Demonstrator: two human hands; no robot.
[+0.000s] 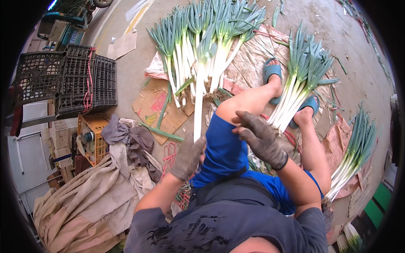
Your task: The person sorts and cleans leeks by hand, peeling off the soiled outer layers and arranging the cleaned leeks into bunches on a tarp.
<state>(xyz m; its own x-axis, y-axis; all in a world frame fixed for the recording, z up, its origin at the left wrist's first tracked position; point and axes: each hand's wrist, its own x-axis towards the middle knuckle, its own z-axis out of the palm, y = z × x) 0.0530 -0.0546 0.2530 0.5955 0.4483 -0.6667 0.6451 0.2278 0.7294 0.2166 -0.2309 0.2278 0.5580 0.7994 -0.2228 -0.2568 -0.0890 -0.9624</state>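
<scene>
Grey-gloved left hand [188, 158] closed round the lower white end of one long green-leaved leek [199, 101], grey-gloved right hand [258, 139] empty, fingers loosely spread.

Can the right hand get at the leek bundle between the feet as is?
Probably yes: the right hand looks open and empty, the leek bundle lies root end toward it, and nothing visibly covers its white stems.
</scene>
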